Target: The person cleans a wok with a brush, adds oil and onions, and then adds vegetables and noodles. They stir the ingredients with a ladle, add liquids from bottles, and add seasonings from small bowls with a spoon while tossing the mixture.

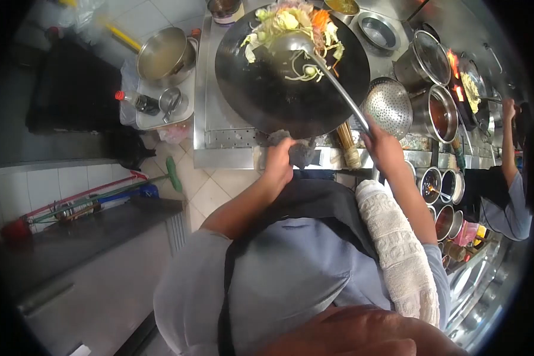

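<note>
The left hand (280,163) clasps a dark cloth (302,153) at the near rim of the wok (291,101); the right hand (384,149) grips a ladle (345,95) among vegetables (288,21) on the far side. Ideally, brace firmly, scoop low.

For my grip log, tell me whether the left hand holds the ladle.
No, the right hand grips the ladle, while the left hand holds a cloth at the edge of the wok.

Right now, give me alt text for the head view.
A person's right hand holds a ladle at the shredded vegetables in a black wok, while the left hand holds a dark cloth at its near edge. A perforated strainer sits right.
</note>
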Tool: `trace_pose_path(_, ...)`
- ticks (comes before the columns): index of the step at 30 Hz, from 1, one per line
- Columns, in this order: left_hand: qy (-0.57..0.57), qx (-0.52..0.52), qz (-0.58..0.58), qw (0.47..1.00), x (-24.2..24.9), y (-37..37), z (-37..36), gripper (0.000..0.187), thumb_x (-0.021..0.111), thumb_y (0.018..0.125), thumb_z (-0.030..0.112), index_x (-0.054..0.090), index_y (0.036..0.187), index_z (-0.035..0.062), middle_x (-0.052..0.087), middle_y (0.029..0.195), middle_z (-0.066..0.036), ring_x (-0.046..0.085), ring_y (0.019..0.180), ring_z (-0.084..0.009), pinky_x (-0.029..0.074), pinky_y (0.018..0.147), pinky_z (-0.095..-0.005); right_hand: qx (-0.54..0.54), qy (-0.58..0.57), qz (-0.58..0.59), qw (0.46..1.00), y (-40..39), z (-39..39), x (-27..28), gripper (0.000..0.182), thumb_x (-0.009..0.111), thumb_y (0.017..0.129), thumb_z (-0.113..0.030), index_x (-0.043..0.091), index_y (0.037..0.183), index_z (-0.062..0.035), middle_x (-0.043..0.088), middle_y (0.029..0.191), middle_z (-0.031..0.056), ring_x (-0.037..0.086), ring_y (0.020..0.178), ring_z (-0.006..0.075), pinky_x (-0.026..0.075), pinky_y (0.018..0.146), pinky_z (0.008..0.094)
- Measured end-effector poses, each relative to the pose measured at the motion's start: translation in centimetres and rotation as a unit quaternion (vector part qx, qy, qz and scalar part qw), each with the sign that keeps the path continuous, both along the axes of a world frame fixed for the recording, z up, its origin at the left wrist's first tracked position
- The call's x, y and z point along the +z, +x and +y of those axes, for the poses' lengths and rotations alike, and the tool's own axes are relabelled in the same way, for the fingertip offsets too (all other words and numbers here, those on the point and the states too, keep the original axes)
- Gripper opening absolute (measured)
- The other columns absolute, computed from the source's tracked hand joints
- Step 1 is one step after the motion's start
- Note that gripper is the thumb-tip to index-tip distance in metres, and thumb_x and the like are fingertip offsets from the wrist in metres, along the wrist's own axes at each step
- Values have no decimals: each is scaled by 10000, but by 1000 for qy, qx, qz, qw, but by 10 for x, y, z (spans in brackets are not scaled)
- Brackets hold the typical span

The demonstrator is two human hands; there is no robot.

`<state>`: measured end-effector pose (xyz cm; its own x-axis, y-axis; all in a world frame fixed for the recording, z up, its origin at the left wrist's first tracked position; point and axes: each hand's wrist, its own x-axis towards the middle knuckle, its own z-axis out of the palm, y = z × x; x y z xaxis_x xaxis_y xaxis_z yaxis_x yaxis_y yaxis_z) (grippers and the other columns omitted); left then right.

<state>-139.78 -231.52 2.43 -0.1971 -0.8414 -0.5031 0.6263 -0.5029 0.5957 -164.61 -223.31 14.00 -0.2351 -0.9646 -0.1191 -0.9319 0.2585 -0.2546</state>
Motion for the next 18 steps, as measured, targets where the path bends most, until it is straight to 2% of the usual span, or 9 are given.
trace_pose_path(2, 88, -70, 21, 993, -15, 6, -15, 173, 594, 934, 148, 640, 1004, -3, 708, 958, -128, 720, 894, -266, 606, 761, -415, -15, 31, -76, 997, -7, 9, 18, 542, 624, 963, -253, 473, 1476, -168, 705, 923, 241, 688, 873, 427, 539, 795, 487)
trace_pose_path(4, 68, -117, 9, 991, -15, -7, -57, 182, 610, 901, 176, 644, 1014, 37, 711, 958, -103, 712, 848, -260, 594, 728, -427, -56, 66, -167, 982, -5, 12, 49, 523, 654, 934, -205, 530, 1438, -141, 702, 980, 259, 695, 917, 403, 527, 815, 446)
trace_pose_path(5, 96, -87, -49, 990, 26, -17, -64, 199, 618, 884, 193, 644, 1030, 60, 709, 958, -96, 708, 844, -259, 585, 732, -449, -58, 65, -167, 982, -6, 14, 53, 523, 654, 934, -205, 530, 1438, -141, 702, 980, 259, 695, 917, 403, 527, 815, 446)
trace_pose_path(7, 99, -111, 21, 989, 24, -24, -86, 202, 621, 880, 196, 641, 1039, 73, 704, 956, -95, 706, 863, -265, 580, 755, -473, -32, 66, -195, 978, -15, 14, 58, 530, 655, 928, -197, 527, 1439, -139, 702, 972, 255, 693, 927, 402, 521, 830, 447)
trace_pose_path(10, 83, -112, 64, 988, -1, -31, -102, 194, 610, 885, 189, 639, 1028, 61, 700, 952, -103, 704, 888, -282, 581, 768, -462, -12, 54, -178, 983, -21, 11, 52, 537, 650, 928, -218, 522, 1442, -134, 697, 977, 255, 681, 916, 415, 512, 842, 439)
trace_pose_path(13, 83, -111, 20, 990, -32, -32, -111, 215, 594, 891, 181, 635, 1049, 40, 701, 965, -119, 708, 883, -289, 588, 769, -466, -1, 86, -159, 984, -20, 10, 72, 544, 645, 925, -232, 519, 1447, -144, 695, 986, 256, 675, 941, 424, 509, 857, 441)
trace_pose_path(16, 96, -68, 0, 993, 16, -18, -70, 241, 584, 896, 169, 628, 1077, 17, 701, 974, -132, 711, 865, -292, 596, 759, -470, 34, 126, -121, 984, -29, 22, 111, 547, 637, 924, -229, 517, 1453, -155, 695, 991, 253, 669, 965, 431, 508, 861, 456)
trace_pose_path(17, 78, -14, 39, 996, 56, -18, -50, 139, 634, 843, 119, 641, 934, 14, 667, 860, -100, 681, 739, -254, 582, 661, -397, 55, 159, -100, 981, -32, 27, 123, 548, 632, 924, -223, 516, 1455, -161, 695, 993, 251, 666, 974, 434, 508, 858, 465)
trace_pose_path(18, 76, -27, 50, 995, 50, -15, -47, 137, 637, 839, 125, 641, 918, 13, 660, 841, -97, 675, 723, -249, 575, 648, -396, 59, 188, -94, 976, -30, 26, 132, 529, 622, 927, -220, 526, 1445, -161, 695, 1010, 249, 665, 973, 435, 505, 842, 488)
